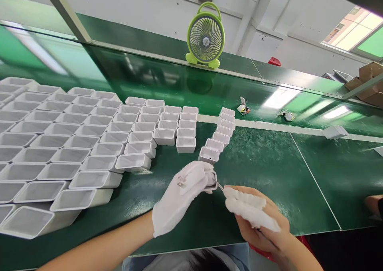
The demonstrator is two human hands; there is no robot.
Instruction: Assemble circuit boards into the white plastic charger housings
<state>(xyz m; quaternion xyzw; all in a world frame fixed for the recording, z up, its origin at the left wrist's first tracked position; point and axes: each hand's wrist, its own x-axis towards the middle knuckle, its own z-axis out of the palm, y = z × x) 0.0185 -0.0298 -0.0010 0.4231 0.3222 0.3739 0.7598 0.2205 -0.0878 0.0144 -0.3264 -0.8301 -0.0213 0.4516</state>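
Observation:
My left hand [182, 197], in a white glove, is closed around a small white plastic charger housing [211, 180]. Its open end faces right, and two metal plug prongs [181, 182] show over the glove. My right hand [259, 211] has white finger covers and grips a thin metal tool, apparently tweezers [220, 186]. The tool's tip is at the rim of the housing's opening; whether it touches anything inside is hidden. Just beyond my left hand, a slanting row of white housings [209, 154] stands with openings up.
Many open white housings [86, 143] stand in rows on the green table [263, 163] at left. Two small circuit assemblies [243, 108] lie at the back right, and a white housing [335, 132] lies nearer. A green fan [206, 39] stands behind. Another person's hand [373, 204] shows at the right edge.

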